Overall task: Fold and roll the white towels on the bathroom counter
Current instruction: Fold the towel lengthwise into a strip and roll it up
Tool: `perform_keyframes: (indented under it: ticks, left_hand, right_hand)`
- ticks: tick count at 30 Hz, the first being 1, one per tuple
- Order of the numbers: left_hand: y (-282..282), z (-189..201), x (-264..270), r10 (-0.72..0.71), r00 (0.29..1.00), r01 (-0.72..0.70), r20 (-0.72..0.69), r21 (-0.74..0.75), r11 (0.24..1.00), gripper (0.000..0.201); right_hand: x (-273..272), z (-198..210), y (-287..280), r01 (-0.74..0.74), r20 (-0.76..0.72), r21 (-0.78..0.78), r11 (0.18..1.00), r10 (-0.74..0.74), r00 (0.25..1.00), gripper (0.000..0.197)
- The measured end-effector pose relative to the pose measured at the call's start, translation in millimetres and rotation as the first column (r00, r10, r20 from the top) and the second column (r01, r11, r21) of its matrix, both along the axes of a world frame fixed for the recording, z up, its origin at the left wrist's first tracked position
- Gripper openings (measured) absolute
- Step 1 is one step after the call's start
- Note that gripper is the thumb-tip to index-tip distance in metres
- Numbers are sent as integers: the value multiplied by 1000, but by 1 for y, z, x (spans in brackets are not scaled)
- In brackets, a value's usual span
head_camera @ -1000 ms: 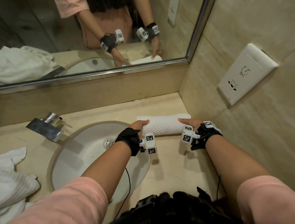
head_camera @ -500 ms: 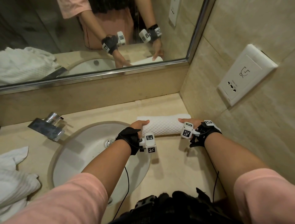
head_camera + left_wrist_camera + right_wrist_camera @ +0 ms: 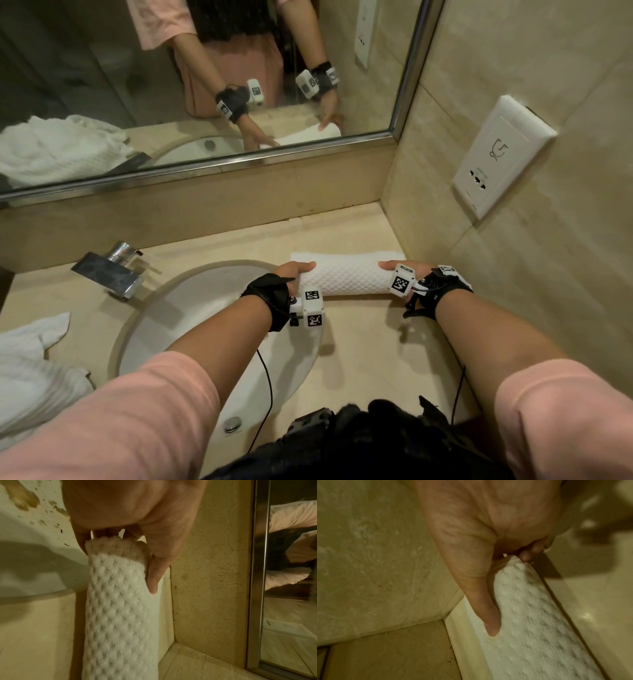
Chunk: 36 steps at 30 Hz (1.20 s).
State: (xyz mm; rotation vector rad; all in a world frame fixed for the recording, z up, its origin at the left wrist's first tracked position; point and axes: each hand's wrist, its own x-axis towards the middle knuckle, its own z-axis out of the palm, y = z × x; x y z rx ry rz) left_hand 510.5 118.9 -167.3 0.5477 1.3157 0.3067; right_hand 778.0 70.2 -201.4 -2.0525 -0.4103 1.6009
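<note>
— Position and heading of the rolled towel (image 3: 346, 275)?

— It lies on the counter (image 3: 359, 346) at the back right corner, long axis running left to right, roughly parallel to the mirror (image 3: 239, 161) and the back wall. Its right end is at the side wall, touching or just short of it; I cannot tell which. Its left end sits by the rim of the sink (image 3: 205, 308). A flat unrolled strip shows along its far side in both wrist views.

— Hands?

— One at each end. The left hand (image 3: 291, 272) grasps the left end: thumb laid along the far side of the roll (image 3: 120, 615), fingers curled around the end (image 3: 102, 532). The right hand (image 3: 407, 270) grasps the right end the same way, thumb along the roll (image 3: 530, 615), fingertips wrapped at the end; that view is blurred.

— Clearances?

— A narrow band of bare counter between towel and back wall. A wide stretch of bare counter on the near side, toward the person. Tight on the right, bounded by the side wall, which carries a wall socket plate (image 3: 500, 161).

— Other items?

— A faucet (image 3: 109, 270) behind the sink at left. A heap of loose white towels (image 3: 30, 370) on the counter at the far left, well apart from the roll.
</note>
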Motion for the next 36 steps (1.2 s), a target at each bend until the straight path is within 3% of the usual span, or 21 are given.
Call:
perform_keyframes:
  ticks: [2,6,10,12,14,17,20,24,29,36]
  left_hand:
    - [-10,7,-6,-4,1000,5,0,27,1000,29]
    - [-29,20,-19,42,999,-41,-16,88,995,31]
    - [-49,41,-26,51,997,-60,65,133,989,39]
    - [-58,49,-32,75,992,-91,99,163,982,39]
    - [-68,60,-40,84,987,-107,135,177,978,40]
    - [-80,68,-56,118,981,-147,154,189,971,39]
    - [-90,79,-72,138,977,-174,160,240,955,39]
    - [-103,87,-101,183,972,-224,150,331,916,28]
    - [-127,90,-144,349,930,-364,113,413,835,43]
    - [-168,84,-206,588,806,-546,67,468,695,39]
  right_hand:
    - [-15,23,-20,22,-42,4,1000,-21,999,50]
    - [-34,52,-50,70,-116,60,996,-63,991,42]
    - [-52,72,-71,130,-197,174,976,-95,976,35]
    - [-59,80,-80,158,-225,215,964,-109,968,41]
    - [-67,91,-87,135,-224,238,962,-81,971,48]
    - [-79,114,-100,99,-227,262,960,-39,973,30]
    - [-90,131,-112,83,-251,293,952,-8,968,48]
    - [-108,143,-117,-20,-213,308,951,89,973,55]
    - [-143,157,-112,-97,-345,313,945,208,915,23]
    - [-199,145,-108,-264,-418,332,905,393,819,26]
